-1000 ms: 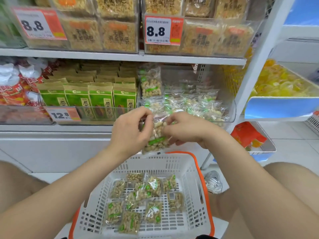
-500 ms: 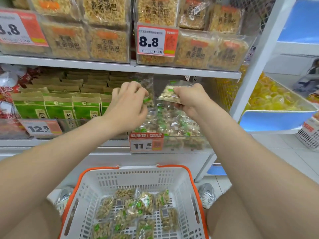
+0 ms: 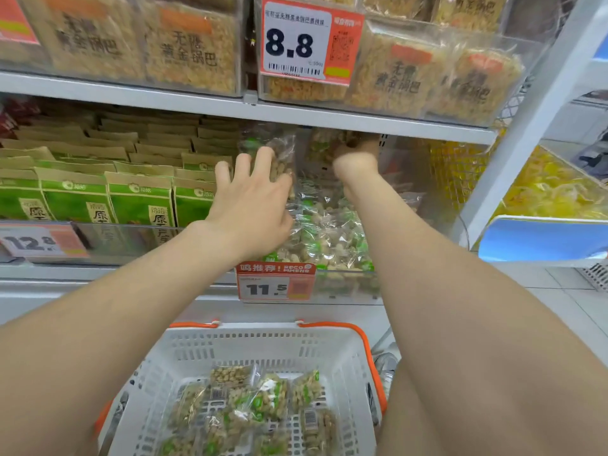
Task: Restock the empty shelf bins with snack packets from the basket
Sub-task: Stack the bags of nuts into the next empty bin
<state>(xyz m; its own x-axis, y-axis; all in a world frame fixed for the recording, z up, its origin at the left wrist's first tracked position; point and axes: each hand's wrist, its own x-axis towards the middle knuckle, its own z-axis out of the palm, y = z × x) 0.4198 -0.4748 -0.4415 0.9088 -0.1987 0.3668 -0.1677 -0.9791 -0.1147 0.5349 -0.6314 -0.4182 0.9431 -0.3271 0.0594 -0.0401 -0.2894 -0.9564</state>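
Note:
A clear shelf bin (image 3: 404, 179) with an 11.5 price tag (image 3: 275, 284) holds several clear nut snack packets (image 3: 329, 238) with green labels. My left hand (image 3: 253, 199) reaches into its left side, with straight fingers touching an upright snack packet (image 3: 283, 153). Deep at the back of the bin, my right hand (image 3: 357, 164) has its fingers curled out of sight around another snack packet (image 3: 324, 143). Below, the white basket (image 3: 263, 343) with orange handles holds several more such packets (image 3: 260, 401).
Green seed packets (image 3: 138, 199) fill the bin to the left. The shelf board (image 3: 197, 108) just above carries boxes of rice crackers (image 3: 190, 44). A white upright post (image 3: 526, 126) stands to the right, with a yellow candy bin (image 3: 552, 192) beyond it.
Both hands rose from above the basket and moved deep into the bin. The right hand carried its packet to the back. The left hand's fingers straightened against the upright packet.

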